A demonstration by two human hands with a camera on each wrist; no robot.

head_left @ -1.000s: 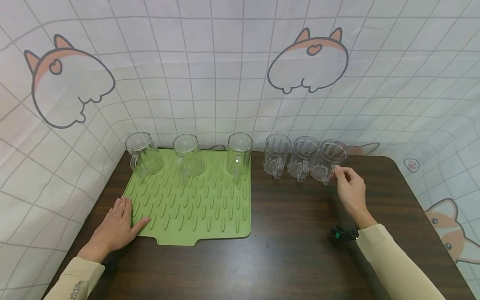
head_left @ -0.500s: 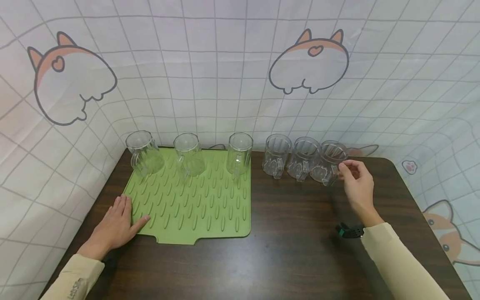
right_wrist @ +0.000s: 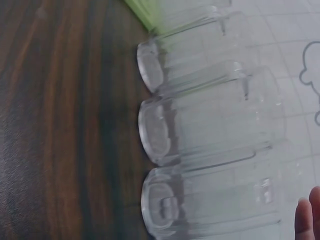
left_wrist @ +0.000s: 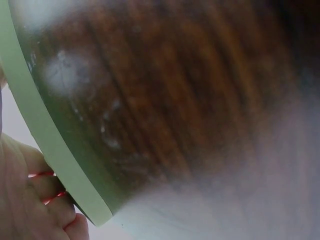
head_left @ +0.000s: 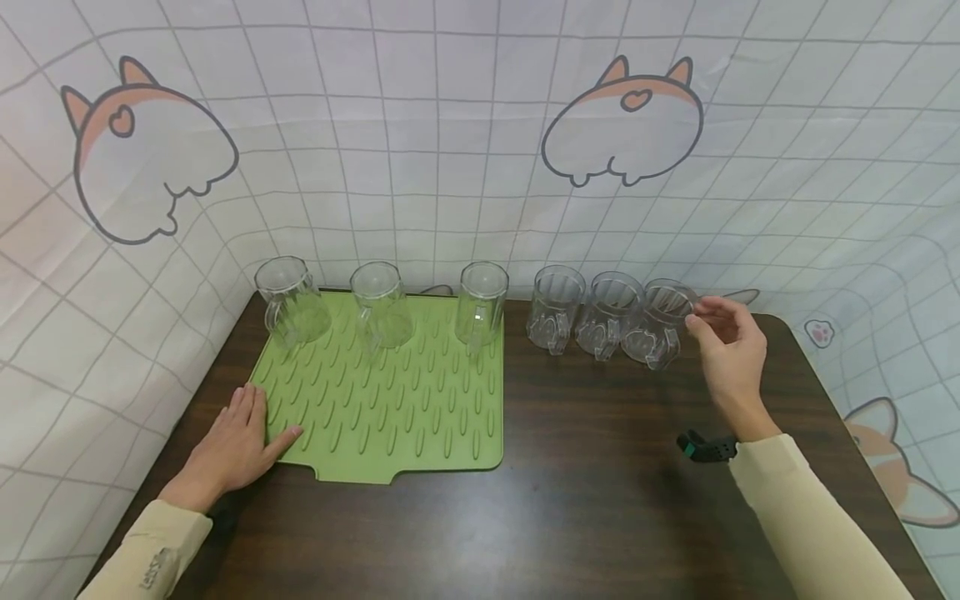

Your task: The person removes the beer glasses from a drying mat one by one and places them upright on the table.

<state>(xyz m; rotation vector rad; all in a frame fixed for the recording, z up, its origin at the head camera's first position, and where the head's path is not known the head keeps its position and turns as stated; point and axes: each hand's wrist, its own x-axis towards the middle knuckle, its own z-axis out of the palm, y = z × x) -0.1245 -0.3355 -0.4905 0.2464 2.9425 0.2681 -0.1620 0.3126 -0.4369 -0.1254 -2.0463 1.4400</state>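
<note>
My left hand [head_left: 232,446] rests with straight fingers on the left edge of a green drying mat [head_left: 390,446]. In the left wrist view its fingers [left_wrist: 47,187] lie along the mat's edge [left_wrist: 50,130]. My right hand [head_left: 735,354], fingers loosely bent, is just right of the rightmost clear glass mug [head_left: 651,329], fingertips level with its rim. Two more clear mugs, a middle one [head_left: 606,317] and a left one [head_left: 553,312], complete that row on the table. The right wrist view shows my fingertips [right_wrist: 303,220] near the closest mug's [right_wrist: 215,200] rim.
Along the mat's back edge stand three more upright clear mugs: a left one [head_left: 296,304], a middle one [head_left: 382,308] and a right one [head_left: 482,308]. A white gridded cloth [head_left: 420,167] with dog drawings encloses the dark wooden table [head_left: 570,500] behind and at both sides.
My right hand has let go of the rightmost mug's handle and moved right and up toward its rim. The mugs and my left hand stay in place; the head view shifts slightly.
</note>
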